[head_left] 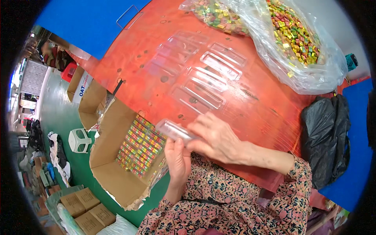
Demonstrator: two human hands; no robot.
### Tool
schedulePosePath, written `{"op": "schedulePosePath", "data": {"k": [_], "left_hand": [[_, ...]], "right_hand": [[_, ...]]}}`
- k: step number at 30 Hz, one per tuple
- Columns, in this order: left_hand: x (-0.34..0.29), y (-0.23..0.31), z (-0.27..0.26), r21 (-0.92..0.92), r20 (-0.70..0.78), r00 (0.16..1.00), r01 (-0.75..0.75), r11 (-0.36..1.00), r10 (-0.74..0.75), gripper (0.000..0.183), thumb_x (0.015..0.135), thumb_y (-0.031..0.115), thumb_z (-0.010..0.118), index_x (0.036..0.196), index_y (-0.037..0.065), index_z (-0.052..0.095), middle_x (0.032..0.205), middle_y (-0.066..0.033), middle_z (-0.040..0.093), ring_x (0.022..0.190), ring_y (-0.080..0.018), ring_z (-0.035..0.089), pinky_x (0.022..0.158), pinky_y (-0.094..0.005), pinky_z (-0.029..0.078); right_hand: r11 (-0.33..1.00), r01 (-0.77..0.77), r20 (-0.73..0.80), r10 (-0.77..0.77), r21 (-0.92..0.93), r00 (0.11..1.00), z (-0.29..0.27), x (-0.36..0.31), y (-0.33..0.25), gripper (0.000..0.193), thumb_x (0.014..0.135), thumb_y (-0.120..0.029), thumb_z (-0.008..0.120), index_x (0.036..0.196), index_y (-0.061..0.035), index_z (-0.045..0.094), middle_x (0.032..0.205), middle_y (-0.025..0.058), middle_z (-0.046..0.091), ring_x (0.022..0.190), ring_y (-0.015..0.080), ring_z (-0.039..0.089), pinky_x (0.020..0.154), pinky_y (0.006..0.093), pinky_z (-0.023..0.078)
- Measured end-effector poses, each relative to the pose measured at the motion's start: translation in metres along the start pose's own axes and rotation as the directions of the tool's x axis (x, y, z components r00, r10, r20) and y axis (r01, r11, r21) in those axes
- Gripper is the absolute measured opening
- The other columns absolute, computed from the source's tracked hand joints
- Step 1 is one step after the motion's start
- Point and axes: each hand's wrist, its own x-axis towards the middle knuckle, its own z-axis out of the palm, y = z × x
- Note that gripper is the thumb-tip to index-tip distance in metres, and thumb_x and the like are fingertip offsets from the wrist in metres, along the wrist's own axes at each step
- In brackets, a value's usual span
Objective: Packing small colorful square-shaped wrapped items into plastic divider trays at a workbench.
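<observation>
In front of my body, over the table's near edge, I hold a small oblong clear plastic tray (pixel 171 128). My left hand (pixel 178 158) is closed on its lower side, thumb up against it. Bent over the tray's right end are the fingers of my right hand (pixel 215 139), slightly blurred; its fingertips are partly hidden. Whether anything lies inside the tray, I cannot tell. Several more clear plastic trays (pixel 221 64) lie on the red table (pixel 258 113) beyond my hands. Left of my left hand stands an open cardboard box (pixel 113 125) with rows of small colourful wrapped pieces (pixel 141 147).
A large clear plastic bag (pixel 270 58) of loose red, yellow and green wrapped pieces (pixel 299 35) lies at the far right. A black plastic bag (pixel 325 137) sits at the table's right edge. On the green floor are a white stool (pixel 79 140) and closed cartons (pixel 88 209).
</observation>
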Motion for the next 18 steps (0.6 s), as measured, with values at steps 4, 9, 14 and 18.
{"op": "schedulePosePath", "data": {"k": [4,9,14,18], "left_hand": [[0.004,-0.014,0.024,-0.076,0.134,0.983,0.137,0.988,-0.126,0.037,0.089,0.010,0.051,0.121,-0.001,0.037,0.109,-0.0095,0.052,0.100,-0.0171,0.053,0.088,-0.0311,0.045],[0.015,-0.015,0.049,-0.005,0.238,0.912,0.344,0.939,-0.333,0.038,0.088,0.015,0.053,0.121,-0.001,0.040,0.110,-0.0116,0.053,0.098,-0.0167,0.055,0.083,-0.0295,0.046],[0.034,0.023,0.075,0.671,0.493,0.840,-0.202,0.714,-0.226,0.035,0.084,0.005,0.054,0.118,-0.003,0.048,0.105,-0.0095,0.057,0.099,-0.0162,0.055,0.084,-0.0271,0.045],[0.060,0.043,0.121,0.483,0.873,0.483,-0.842,0.242,-0.061,0.021,0.079,0.008,0.057,0.095,-0.005,0.055,0.094,-0.0181,0.056,0.083,-0.0279,0.059,0.069,-0.0334,0.048]], "right_hand": [[0.978,0.090,-0.004,-0.092,-0.187,0.996,-0.004,-0.020,-0.005,0.019,0.072,-0.013,0.061,0.083,-0.0004,0.053,0.076,0.0095,0.049,0.071,0.0249,0.049,0.063,0.0331,0.043],[0.816,-0.046,0.004,0.059,-0.576,0.998,-0.048,-0.039,-0.004,0.009,0.067,-0.005,0.055,0.073,-0.0024,0.048,0.071,0.0101,0.046,0.066,0.0230,0.048,0.051,0.0334,0.042],[0.332,-0.087,0.022,0.311,-0.939,0.950,-0.076,-0.088,0.044,0.013,0.063,-0.009,0.057,0.074,-0.0030,0.054,0.073,0.0084,0.049,0.068,0.0198,0.051,0.049,0.0286,0.044],[0.425,-0.083,0.053,0.298,-0.902,0.953,-0.074,-0.097,0.040,0.013,0.068,-0.014,0.059,0.075,-0.0030,0.056,0.075,0.0078,0.049,0.072,0.0205,0.051,0.052,0.0318,0.044]]}}
